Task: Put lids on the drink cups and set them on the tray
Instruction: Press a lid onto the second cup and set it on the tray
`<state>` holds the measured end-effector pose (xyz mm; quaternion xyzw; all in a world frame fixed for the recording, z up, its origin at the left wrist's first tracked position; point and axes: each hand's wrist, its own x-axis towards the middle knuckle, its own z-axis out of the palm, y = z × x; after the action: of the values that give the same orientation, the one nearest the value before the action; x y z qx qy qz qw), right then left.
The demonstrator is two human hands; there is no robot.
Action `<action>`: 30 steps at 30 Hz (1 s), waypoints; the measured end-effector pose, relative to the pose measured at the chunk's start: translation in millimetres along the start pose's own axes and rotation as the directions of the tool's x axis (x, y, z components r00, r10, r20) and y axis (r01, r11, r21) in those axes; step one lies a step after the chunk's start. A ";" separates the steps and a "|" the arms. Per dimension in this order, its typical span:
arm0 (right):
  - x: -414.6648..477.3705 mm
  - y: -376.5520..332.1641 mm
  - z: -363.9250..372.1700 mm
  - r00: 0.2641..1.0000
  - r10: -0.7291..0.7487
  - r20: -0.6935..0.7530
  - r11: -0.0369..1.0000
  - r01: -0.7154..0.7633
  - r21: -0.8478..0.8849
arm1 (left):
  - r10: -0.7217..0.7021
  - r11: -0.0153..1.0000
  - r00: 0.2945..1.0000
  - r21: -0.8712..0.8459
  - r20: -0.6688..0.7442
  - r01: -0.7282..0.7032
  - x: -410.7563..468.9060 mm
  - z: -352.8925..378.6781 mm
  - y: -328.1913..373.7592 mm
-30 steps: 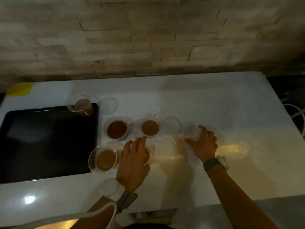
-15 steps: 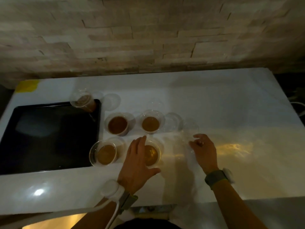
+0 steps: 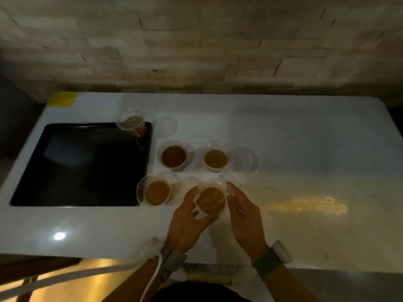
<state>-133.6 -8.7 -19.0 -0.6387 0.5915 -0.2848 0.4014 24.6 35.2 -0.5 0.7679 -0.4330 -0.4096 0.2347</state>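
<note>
Head view — cup (image 3: pixel 211 200) upright, mouth up, between both hands

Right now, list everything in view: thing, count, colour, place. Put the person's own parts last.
tray: 1, black, left on the counter.
cup on the tray: 1, clear with brown drink, tray's far right corner; looks lidded.
open cups: 3, clear with brown drink, on the counter right of the tray: two in the back row, one in front by the tray's edge.
held cup: 1, clear with brown drink, between both hands; whether a lid is on it is unclear.
loose lids: at least 2, clear, on the counter.
counter: 1, white.
tape: 1, yellow, far left corner.
wall: beige brick.
left hand: around the held cup.
right hand: at its other side.
</note>
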 end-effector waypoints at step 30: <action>16.8 26.0 21.2 0.944 -0.271 0.189 0.881 0.322 -0.345 | 0.194 0.950 0.962 -0.282 0.194 -0.135 40.9 -14.0 0.4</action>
<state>-127.2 -20.9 -53.9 -0.8039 0.5010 -0.1818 0.2641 47.9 0.0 -9.9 0.6404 -0.4601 -0.5250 0.3202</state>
